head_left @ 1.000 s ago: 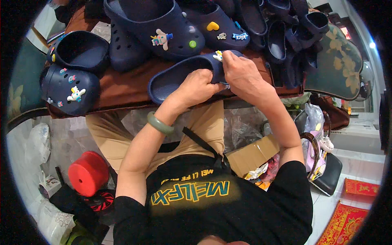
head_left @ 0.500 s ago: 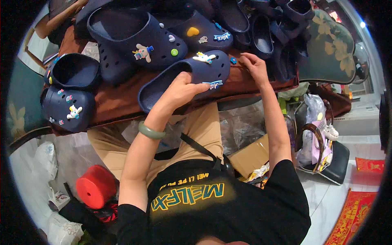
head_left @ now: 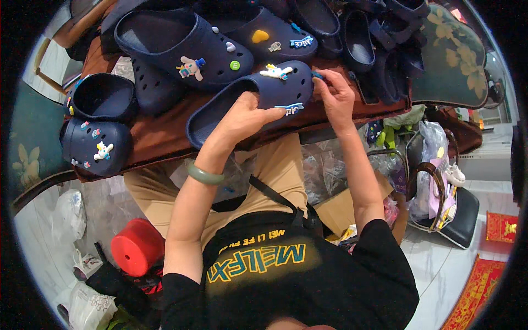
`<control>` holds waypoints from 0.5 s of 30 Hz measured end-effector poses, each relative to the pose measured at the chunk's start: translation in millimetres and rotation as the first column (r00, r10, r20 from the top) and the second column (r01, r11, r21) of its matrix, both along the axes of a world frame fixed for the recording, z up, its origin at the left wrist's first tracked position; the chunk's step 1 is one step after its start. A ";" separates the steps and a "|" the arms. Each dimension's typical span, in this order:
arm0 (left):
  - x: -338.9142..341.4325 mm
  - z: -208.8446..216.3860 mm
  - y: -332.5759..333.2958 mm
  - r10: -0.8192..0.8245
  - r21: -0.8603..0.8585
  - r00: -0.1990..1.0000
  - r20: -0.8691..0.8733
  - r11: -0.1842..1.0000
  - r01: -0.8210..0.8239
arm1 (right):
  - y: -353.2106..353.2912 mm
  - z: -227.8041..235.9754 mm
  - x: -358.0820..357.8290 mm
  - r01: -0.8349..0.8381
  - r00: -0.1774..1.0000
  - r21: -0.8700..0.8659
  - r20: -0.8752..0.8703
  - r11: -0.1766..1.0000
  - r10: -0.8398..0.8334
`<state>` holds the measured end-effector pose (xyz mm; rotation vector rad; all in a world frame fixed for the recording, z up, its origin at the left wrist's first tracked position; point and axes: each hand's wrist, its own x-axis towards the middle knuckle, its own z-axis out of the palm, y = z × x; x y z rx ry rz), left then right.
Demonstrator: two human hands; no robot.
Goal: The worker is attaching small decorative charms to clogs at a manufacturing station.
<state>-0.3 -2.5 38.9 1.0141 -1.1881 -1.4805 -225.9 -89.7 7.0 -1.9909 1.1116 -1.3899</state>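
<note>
Navy clog (head_left: 250, 102) at centre of a brown table (head_left: 159, 140), gripped by the left hand (head_left: 245, 118) closed around its opening, two charms on its toe. Right hand (head_left: 334, 98) at three o'clock, fingertips pinched on a small blue piece at the toe's edge. Three more charm-studded clogs: two at twelve o'clock, one at nine o'clock. One green bangle (head_left: 204, 175) on the left wrist.

Both forearms rise from the lower middle of the frame toward its upper centre. The left hand (head_left: 245, 118) lies palm down with fingers stretched forward, its grip closed, a green bangle at the wrist. The right hand (head_left: 335, 99), just right of it, has fingertips pinched together, elbow bent.
</note>
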 end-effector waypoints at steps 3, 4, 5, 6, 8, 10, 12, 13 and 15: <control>0.3 -1.0 0.0 -0.003 0.007 1.000 0.008 1.000 0.003 | 6.4 9.9 10.3 0.012 0.996 -0.087 -0.082 0.996 -0.019; 0.4 -1.5 -0.1 -0.002 -0.007 1.000 -0.023 1.000 0.002 | 6.8 12.3 12.0 0.016 0.995 -0.073 -0.093 0.997 -0.022; 0.4 -1.9 -0.4 -0.008 0.002 1.000 -0.001 1.000 0.008 | 6.9 14.2 13.2 0.027 0.994 -0.046 -0.107 0.999 -0.031; 0.0 -2.4 -1.0 -0.014 -0.009 1.000 -0.016 1.000 0.014 | 7.3 15.4 13.9 0.005 0.983 -0.170 -0.181 0.985 -0.036; 0.2 -3.1 -2.1 -0.027 -0.021 0.999 -0.031 0.999 0.027 | 10.5 17.2 14.6 -0.051 0.947 -0.386 -0.312 0.921 -0.078; 1.6 -3.9 -2.3 -0.053 -0.019 0.998 -0.035 0.998 0.052 | 17.7 19.2 15.8 -0.094 0.910 -0.423 -0.403 0.901 -0.094; 4.8 -5.2 -4.5 -0.092 0.054 0.991 0.095 0.995 0.087 | 27.0 24.2 16.1 -0.124 0.863 -0.435 -0.491 0.892 -0.119; 6.2 -6.5 -5.4 -0.108 0.062 0.986 0.130 0.993 0.101 | 31.6 28.9 14.6 -0.146 0.819 -0.425 -0.559 0.893 -0.132; 0.6 -11.9 -3.1 -0.049 0.006 0.999 0.022 0.999 0.049 | 37.1 41.5 10.1 -0.193 0.726 -0.418 -0.670 0.888 -0.157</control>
